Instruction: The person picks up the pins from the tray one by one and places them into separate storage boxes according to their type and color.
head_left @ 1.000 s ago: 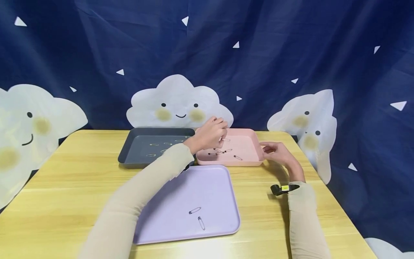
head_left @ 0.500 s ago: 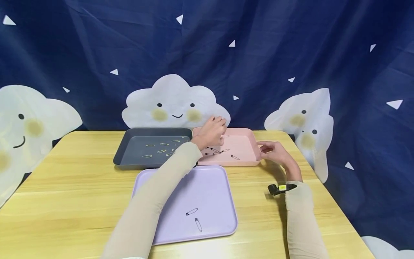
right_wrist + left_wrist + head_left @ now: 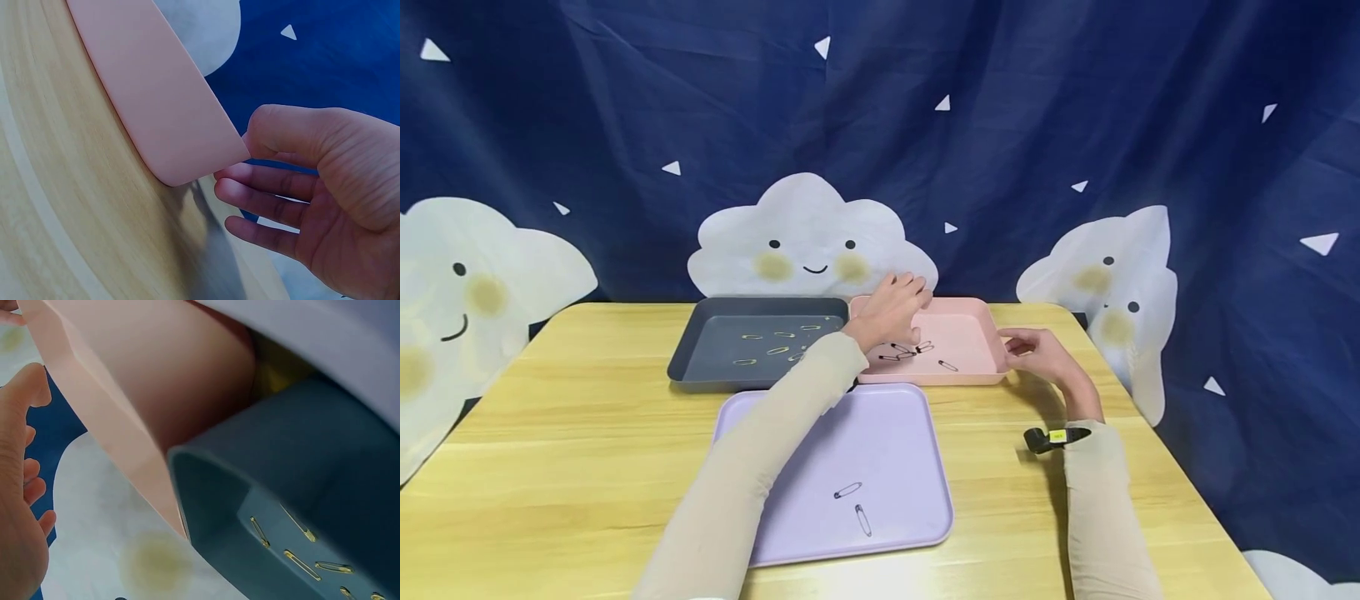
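At the tabletop's far edge, the left hand point(image 3: 891, 310) hovers with loosely spread fingers over the black safety pins point(image 3: 904, 351) in the pink tray point(image 3: 973, 317), while the right hand point(image 3: 1037, 352), fingers relaxed, touches its right corner.

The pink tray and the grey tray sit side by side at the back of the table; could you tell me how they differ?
The pink tray holds dark safety pins, while the grey tray holds gold-coloured ones. The left hand is over the pink tray and the right hand is at its right corner; no hand is at the grey tray. The pink tray stands to the right, the grey tray to the left. Both are shallow, rectangular and raised-rimmed.
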`<action>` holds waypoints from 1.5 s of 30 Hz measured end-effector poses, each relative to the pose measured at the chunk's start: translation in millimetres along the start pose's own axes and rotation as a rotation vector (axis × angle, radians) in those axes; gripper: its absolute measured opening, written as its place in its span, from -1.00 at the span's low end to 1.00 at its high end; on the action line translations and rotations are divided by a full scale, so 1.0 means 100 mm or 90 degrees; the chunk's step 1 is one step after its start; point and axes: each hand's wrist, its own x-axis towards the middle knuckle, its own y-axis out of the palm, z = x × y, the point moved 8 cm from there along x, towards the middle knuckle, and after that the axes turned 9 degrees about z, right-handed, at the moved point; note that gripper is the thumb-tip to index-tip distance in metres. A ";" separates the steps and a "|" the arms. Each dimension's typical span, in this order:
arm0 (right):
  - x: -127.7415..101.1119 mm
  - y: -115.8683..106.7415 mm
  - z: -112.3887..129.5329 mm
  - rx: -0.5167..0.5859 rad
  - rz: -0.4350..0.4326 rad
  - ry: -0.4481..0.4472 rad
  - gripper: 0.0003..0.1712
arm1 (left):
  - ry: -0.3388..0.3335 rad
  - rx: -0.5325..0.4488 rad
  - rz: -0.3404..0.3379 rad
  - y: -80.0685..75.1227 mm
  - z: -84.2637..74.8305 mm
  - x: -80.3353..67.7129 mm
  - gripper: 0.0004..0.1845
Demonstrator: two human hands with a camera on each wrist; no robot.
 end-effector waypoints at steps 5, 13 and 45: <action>0.01 -0.01 -0.01 0.006 0.004 -0.003 -0.40 | 0.010 0.002 -0.001 -0.03 0.00 -0.05 -0.56; 0.04 -0.04 -0.04 -0.003 0.005 0.003 -0.39 | 0.060 -0.020 -0.037 -0.15 -0.03 -0.28 -0.58; 0.05 -0.22 -0.19 -0.031 0.013 0.026 -0.36 | 0.331 -0.152 0.042 -0.17 -0.81 -1.70 -0.60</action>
